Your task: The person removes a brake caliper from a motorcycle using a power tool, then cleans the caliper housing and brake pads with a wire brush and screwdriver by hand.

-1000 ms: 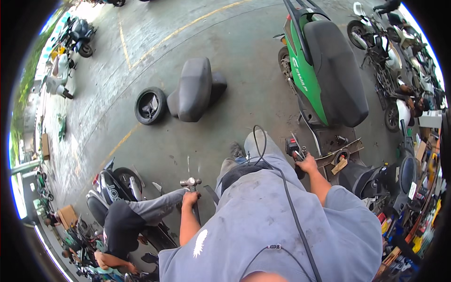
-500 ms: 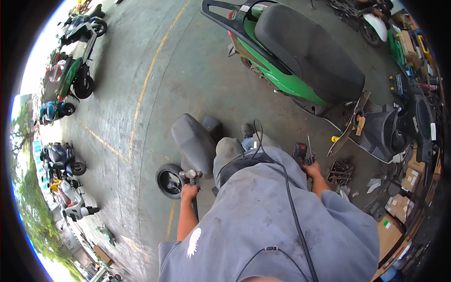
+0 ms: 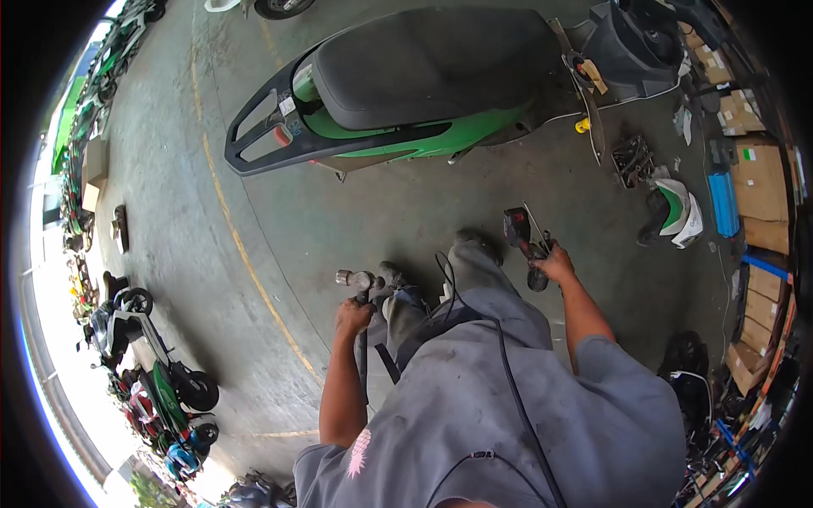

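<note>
My left hand (image 3: 354,314) is closed around a hammer (image 3: 356,278) with a rounded silver head and a long dark handle, hanging beside my left leg. At my right side, my right hand (image 3: 552,265) grips a black and red power tool (image 3: 517,227) along with a thin metal rod and another small metal tool. Ahead of me lies a green and black scooter (image 3: 423,72) crosswise, with its long dark seat on top and a worn brown panel (image 3: 593,110) by its front floorboard.
Scooters (image 3: 182,389) line the left side. On the right are cardboard boxes (image 3: 758,182), a blue case (image 3: 722,206), a white-and-green body panel (image 3: 677,212) and a crate of metal parts (image 3: 632,161). Yellow lines (image 3: 246,254) mark the concrete floor.
My view has swung right, bringing the green scooter crosswise in front of me. The loose seat, tyre and co-worker have left view. Both my hands still hold their tools.
</note>
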